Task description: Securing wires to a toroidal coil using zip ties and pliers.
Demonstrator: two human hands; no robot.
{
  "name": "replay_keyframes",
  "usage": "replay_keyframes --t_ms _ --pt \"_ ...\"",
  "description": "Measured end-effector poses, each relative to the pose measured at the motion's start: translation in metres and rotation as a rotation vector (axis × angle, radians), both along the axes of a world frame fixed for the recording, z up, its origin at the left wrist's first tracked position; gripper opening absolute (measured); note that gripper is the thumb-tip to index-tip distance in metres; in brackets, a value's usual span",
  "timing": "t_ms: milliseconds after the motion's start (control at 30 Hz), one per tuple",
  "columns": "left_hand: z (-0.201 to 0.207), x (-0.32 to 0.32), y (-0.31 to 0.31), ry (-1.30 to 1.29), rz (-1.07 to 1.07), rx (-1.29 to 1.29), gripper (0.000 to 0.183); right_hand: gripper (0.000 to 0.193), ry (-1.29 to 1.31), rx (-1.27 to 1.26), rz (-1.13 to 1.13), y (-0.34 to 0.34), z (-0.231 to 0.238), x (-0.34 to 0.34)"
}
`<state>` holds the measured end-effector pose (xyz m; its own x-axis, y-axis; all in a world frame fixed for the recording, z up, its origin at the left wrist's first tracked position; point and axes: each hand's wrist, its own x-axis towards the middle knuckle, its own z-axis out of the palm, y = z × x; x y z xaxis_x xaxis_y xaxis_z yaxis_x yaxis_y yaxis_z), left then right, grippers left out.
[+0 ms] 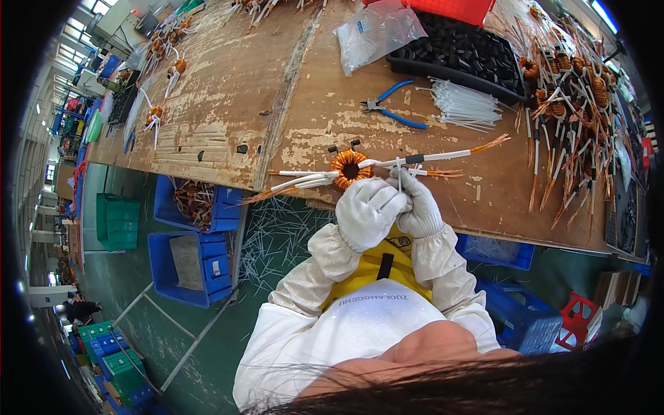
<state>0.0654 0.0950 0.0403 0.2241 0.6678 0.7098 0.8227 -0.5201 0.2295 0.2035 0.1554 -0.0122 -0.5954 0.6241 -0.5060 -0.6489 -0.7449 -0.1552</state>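
Working close together, two white-gloved hands met at the near edge of the counter [498,207]. The left hand [371,211] had its fingers curled in; what, if anything, lay inside them could not be told. The right hand [419,205] was pinching one thin white strip [399,180], which stood upright against the leads of one copper-wound coil [340,164]. That coil lay just beside the left hand, on the near edge, its white leads [315,180] fanned in two groups to either side, with bared copper ends. One black sleeve [414,159] sat on a right-hand lead, and two small black pieces showed at the coil's far rim.

Farther in lay one pair of blue-handled cutters [397,105], then, to their right, one bundle of white ties [467,105], too many to count. Toward the right edge was a heap of coils [598,90], also uncountable. Beyond the ties stood one black tray [456,81] of countless black pieces [449,45], with one clear bag [377,34] at its left and one red bin [453,8] behind.
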Motion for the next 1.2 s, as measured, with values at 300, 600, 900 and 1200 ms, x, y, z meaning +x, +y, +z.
replay_keyframes --t_ms 300,600,900,1200 --pt "0.002 0.007 -0.008 -0.128 -0.094 -0.111 0.023 0.022 0.160 -0.002 -0.062 0.003 -0.002 -0.005" --pt "-0.003 0.002 -0.004 -0.273 -0.194 -0.287 0.024 0.023 -0.058 0.083 -0.039 0.002 0.002 -0.009" --pt "-0.010 0.008 -0.005 -1.532 -0.427 -0.972 0.012 0.022 -0.009 0.103 -0.029 0.014 -0.013 -0.002" --pt "0.012 -0.030 0.016 -1.119 -0.292 -0.747 0.028 0.020 0.126 0.193 -0.021 0.001 0.010 0.009"
